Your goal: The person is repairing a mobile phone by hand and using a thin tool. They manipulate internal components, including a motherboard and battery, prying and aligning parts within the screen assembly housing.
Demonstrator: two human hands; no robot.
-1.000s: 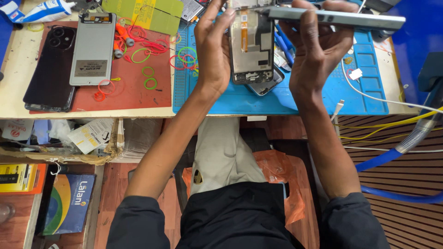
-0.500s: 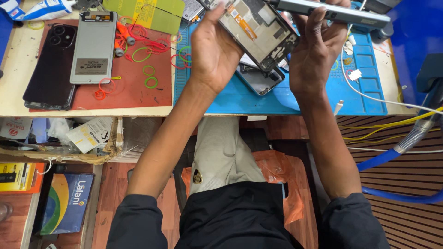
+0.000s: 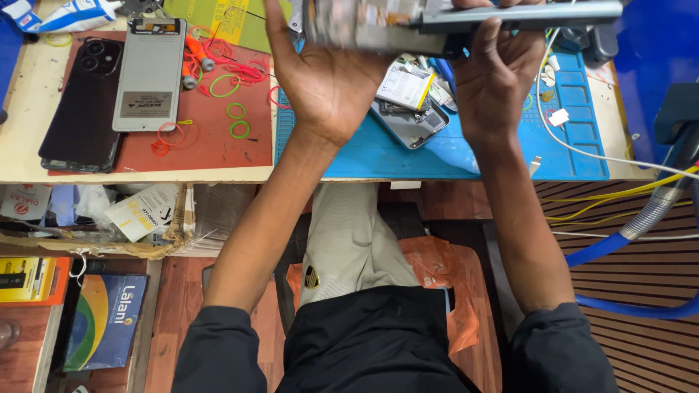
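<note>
Head view: both hands up at 12 o'clock. Left hand (image 3: 328, 80) and right hand (image 3: 495, 80) are closed on a blurred phone frame (image 3: 378, 25) with a grey panel (image 3: 524, 14). Likely mid-inspection or fitting; next needs steady alignment. Opened phone (image 3: 411, 116) lies on blue mat (image 3: 466, 156) beneath.

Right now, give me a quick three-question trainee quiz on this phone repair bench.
1. True or false: both hands hold the opened phone frame above the blue mat.
2. Which lies on the red mat? A) grey display panel B) white cable C) orange bag
3. Fill in: the dark phone lies ____ up.

Key: 1 true; 2 A; 3 back.
</note>
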